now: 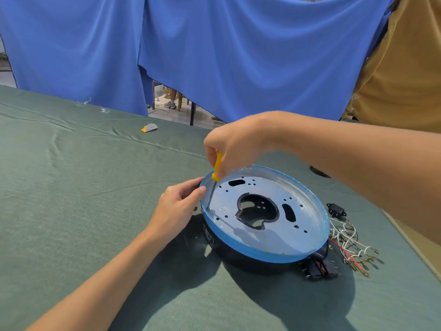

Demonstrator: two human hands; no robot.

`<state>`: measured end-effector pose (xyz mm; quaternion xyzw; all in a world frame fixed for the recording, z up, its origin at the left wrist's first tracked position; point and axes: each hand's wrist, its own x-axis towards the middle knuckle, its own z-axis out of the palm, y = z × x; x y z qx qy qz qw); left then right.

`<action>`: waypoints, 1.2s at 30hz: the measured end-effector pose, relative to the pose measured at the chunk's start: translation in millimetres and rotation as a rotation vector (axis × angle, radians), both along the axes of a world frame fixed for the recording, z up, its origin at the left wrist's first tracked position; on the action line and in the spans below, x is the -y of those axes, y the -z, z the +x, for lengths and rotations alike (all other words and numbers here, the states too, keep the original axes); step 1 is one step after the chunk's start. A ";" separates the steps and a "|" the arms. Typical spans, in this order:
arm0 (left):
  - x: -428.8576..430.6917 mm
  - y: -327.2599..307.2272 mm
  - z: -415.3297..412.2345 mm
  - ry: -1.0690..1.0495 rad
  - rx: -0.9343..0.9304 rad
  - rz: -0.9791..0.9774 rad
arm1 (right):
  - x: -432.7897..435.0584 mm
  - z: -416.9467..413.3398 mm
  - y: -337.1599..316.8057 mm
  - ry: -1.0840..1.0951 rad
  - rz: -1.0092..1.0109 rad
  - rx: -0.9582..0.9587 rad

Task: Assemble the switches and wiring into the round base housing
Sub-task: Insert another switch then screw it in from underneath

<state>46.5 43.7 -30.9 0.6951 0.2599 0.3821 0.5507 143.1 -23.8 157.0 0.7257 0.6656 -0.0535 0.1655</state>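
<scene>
Your right hand [235, 144] grips the yellow handle of a small screwdriver [216, 169], fingers curled round it from above. The tool stands nearly upright, and its metal shaft reaches down to a point on the plate just inside the left rim. Whether the tip is seated in a screw cannot be told at this size.

Your left hand [177, 206] holds the left edge of the round base housing [238, 246], with the thumb at the top of the rim and the fingers curled against the outer wall.

The housing lies on the tabletop [83, 187], right of centre. It has a dark body with a blue band round the upper edge. A grey metal plate [269, 237] sits inside it, pierced by small holes, two oblong slots and a large irregular central opening [259, 211].

At the housing's right side:
- A bundle of white and red wires [346, 237] with metal terminals lies spread on the cloth.
- Black rocker switches [319, 268] lie near the front right edge.
- A black power inlet socket [336, 210] lies just beyond the wires.

The tabletop is covered in creased green cloth. Far back on it lie a small grey and yellow piece [149, 127] and some clear plastic scraps [105, 110]. Behind hangs a blue curtain [214, 56]. A person in a tan shirt [405, 68] stands at the right edge.
</scene>
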 end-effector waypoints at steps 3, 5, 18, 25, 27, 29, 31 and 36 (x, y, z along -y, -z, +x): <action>0.7 -1.1 -0.3 -0.002 -0.013 0.006 | -0.5 -0.8 5.6 -0.062 0.063 0.030; 1.8 -2.1 -0.6 -0.008 -0.006 0.004 | -2.4 -0.7 9.1 -0.038 0.095 -0.003; -2.1 1.4 -2.3 -0.272 -0.077 -0.069 | 47.5 51.4 17.5 0.593 0.418 -0.866; -6.5 1.0 -3.2 -0.221 -0.414 -0.193 | 66.7 35.1 86.2 0.865 0.515 -1.334; -2.6 1.2 -1.8 -0.175 -0.417 -0.171 | 61.5 28.1 94.2 0.841 0.571 -1.283; -0.2 -0.3 -1.3 -0.115 -0.420 -0.153 | 55.8 24.5 99.7 0.811 0.597 -1.202; 1.7 -2.4 -1.7 -0.067 -0.443 -0.127 | 49.7 23.5 105.8 0.764 0.585 -1.098; 10.5 -9.0 -2.0 -0.011 -0.574 -0.025 | 41.1 24.4 119.1 0.702 0.594 -0.973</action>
